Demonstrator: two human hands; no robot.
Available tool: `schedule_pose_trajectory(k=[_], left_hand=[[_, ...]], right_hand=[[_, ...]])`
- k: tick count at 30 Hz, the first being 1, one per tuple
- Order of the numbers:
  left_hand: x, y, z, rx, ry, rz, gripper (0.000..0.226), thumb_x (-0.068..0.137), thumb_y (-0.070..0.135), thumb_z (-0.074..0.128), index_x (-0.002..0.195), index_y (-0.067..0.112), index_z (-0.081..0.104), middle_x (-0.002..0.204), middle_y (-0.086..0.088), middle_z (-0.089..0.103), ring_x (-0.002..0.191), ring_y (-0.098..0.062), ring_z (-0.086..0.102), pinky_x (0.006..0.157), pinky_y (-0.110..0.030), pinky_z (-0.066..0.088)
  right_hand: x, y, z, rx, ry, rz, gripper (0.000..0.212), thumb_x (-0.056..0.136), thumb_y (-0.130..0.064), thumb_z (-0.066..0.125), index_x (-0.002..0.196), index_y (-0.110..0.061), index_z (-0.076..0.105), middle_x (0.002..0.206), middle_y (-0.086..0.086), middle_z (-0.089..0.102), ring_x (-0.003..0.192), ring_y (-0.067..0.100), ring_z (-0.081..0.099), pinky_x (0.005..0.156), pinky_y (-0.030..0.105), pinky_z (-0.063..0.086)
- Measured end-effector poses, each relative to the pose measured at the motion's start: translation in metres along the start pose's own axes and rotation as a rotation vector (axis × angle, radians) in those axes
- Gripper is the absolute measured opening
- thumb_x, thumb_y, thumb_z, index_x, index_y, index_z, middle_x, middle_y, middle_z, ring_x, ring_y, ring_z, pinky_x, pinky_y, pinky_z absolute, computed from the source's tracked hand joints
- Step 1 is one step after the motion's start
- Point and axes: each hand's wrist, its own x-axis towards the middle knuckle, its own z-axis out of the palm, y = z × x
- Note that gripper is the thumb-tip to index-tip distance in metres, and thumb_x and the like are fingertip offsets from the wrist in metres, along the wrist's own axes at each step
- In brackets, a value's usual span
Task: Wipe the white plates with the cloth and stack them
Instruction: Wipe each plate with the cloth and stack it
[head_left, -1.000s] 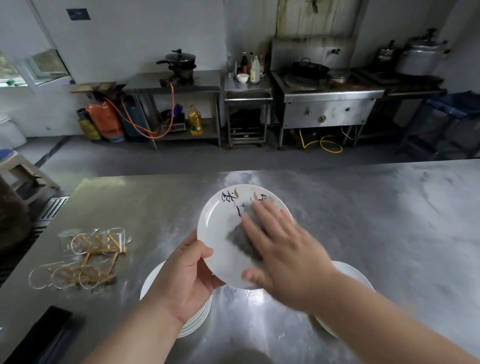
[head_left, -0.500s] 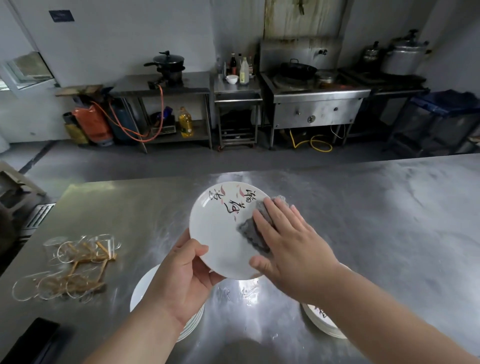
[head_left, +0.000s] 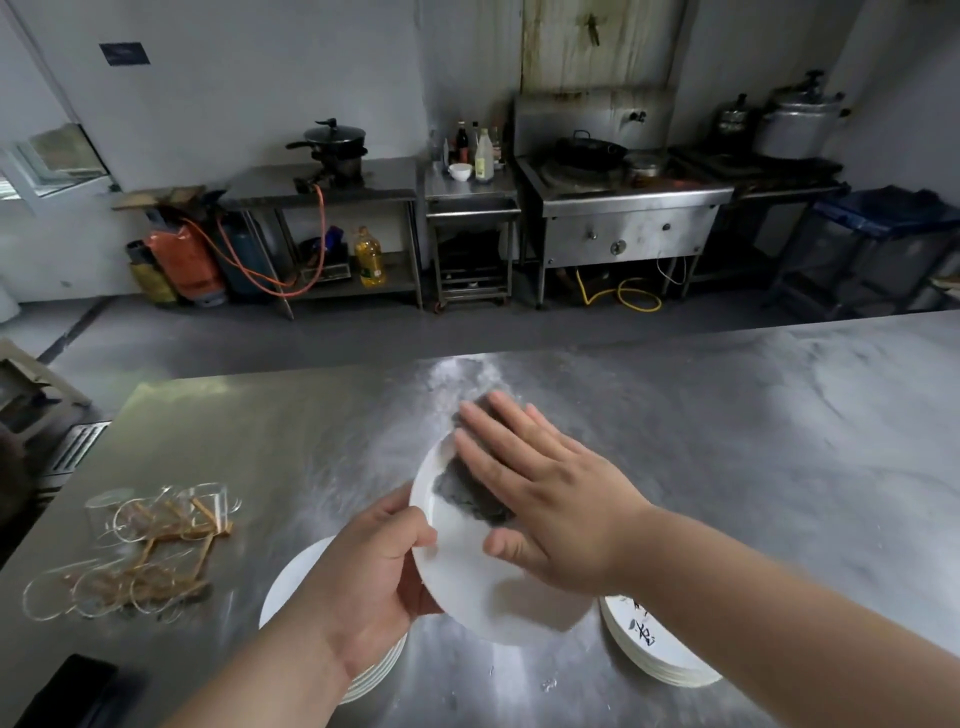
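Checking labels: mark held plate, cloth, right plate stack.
held plate (head_left: 483, 587), head view, bare white face below cloth.
cloth (head_left: 465, 493), head view, grey part lying on the plate.
right plate stack (head_left: 641, 642), head view, top plate.

The table (head_left: 727, 441) is brushed steel with a dull sheen, smeared with a whitish film. The plate (head_left: 467, 582) looks like smooth white glazed ceramic, faintly glossy. The cloth (head_left: 470, 499) on it is grey, matt and nubbly. The far cooker (head_left: 623, 228) is stained stainless steel, and the floor (head_left: 311, 338) is matt grey.
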Motion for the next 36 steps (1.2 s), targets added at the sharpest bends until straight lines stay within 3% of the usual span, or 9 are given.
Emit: schedule_pose_trajectory(k=[3,10,16,19,21,24,30,34,36], left_hand=[[-0.001,0.011,0.002,-0.009,-0.021,0.047,0.056,0.074,0.004,0.052,0.123,0.015,0.076,0.122,-0.025,0.074,0.096,-0.034,0.076,0.074,-0.045,0.062],[0.0,0.009,-0.01,-0.146,0.152,0.104,0.048,0.083,-0.005,0.046,0.11,0.016,0.08,0.116,-0.023,0.076,0.088,-0.035,0.077,0.061,-0.048,0.063],[0.001,0.0,0.005,-0.08,0.051,0.033,0.057,0.069,0.003,0.054,0.119,0.018,0.079,0.119,-0.022,0.076,0.094,-0.033,0.076,0.069,-0.047,0.063],[0.008,0.005,0.003,-0.228,0.154,0.115,0.052,0.065,0.003,0.059,0.109,0.018,0.082,0.116,-0.019,0.077,0.091,-0.031,0.078,0.065,-0.046,0.063],[0.01,0.006,0.001,-0.282,0.212,0.159,0.048,0.07,0.004,0.055,0.105,0.02,0.083,0.113,-0.017,0.078,0.087,-0.029,0.079,0.062,-0.044,0.063],[0.01,-0.005,0.005,-0.314,0.231,0.171,0.053,0.086,-0.006,0.041,0.112,0.019,0.081,0.119,-0.018,0.077,0.092,-0.031,0.079,0.066,-0.046,0.063],[0.005,-0.018,0.022,-0.293,0.139,0.182,0.053,0.072,-0.005,0.052,0.113,0.016,0.08,0.12,-0.018,0.077,0.098,-0.031,0.078,0.07,-0.049,0.063],[0.012,-0.009,0.019,-0.376,0.213,0.233,0.055,0.072,-0.005,0.048,0.108,0.019,0.082,0.118,-0.014,0.078,0.094,-0.028,0.079,0.067,-0.046,0.063],[0.015,-0.009,0.016,-0.383,0.242,0.231,0.059,0.083,-0.011,0.039,0.109,0.02,0.082,0.121,-0.014,0.078,0.098,-0.029,0.079,0.068,-0.045,0.063]], right_hand=[[0.013,0.005,-0.014,-0.079,0.055,-0.075,0.089,0.097,-0.073,0.014,0.166,-0.017,0.014,0.175,0.004,0.005,0.161,0.026,-0.007,0.131,0.046,0.006],[-0.035,-0.009,0.016,0.181,0.065,0.254,0.09,0.099,-0.078,0.005,0.167,-0.019,0.013,0.174,-0.008,-0.003,0.159,0.014,-0.017,0.129,0.039,0.014],[-0.007,0.016,-0.004,0.118,0.062,0.192,0.089,0.095,-0.074,0.005,0.167,-0.022,0.012,0.174,-0.008,-0.003,0.16,0.017,-0.006,0.13,0.037,0.007],[-0.011,0.017,-0.006,0.247,0.162,0.254,0.071,0.106,-0.06,0.014,0.165,-0.022,0.026,0.173,-0.011,0.009,0.154,0.016,0.019,0.124,0.033,0.025],[-0.027,-0.006,0.015,0.412,0.283,0.322,0.062,0.108,-0.053,0.02,0.16,-0.024,0.037,0.17,-0.02,0.015,0.149,0.01,0.029,0.119,0.019,0.024],[-0.038,-0.037,0.042,0.578,0.46,0.465,0.055,0.106,-0.047,0.032,0.154,-0.024,0.048,0.169,-0.026,0.016,0.149,-0.008,0.023,0.115,0.004,0.015],[-0.005,0.015,0.007,0.514,0.482,0.56,0.05,0.105,-0.027,0.057,0.153,-0.032,0.049,0.166,-0.014,0.03,0.147,0.004,0.032,0.107,0.004,0.02],[-0.012,-0.012,0.021,0.553,0.443,0.541,0.051,0.108,-0.033,0.045,0.159,-0.029,0.039,0.171,-0.02,0.013,0.149,0.002,0.026,0.111,0.008,0.021],[-0.029,-0.047,0.044,0.602,0.387,0.502,0.058,0.107,-0.043,0.033,0.163,-0.026,0.028,0.17,-0.025,-0.006,0.156,-0.001,0.009,0.12,0.009,0.013]])
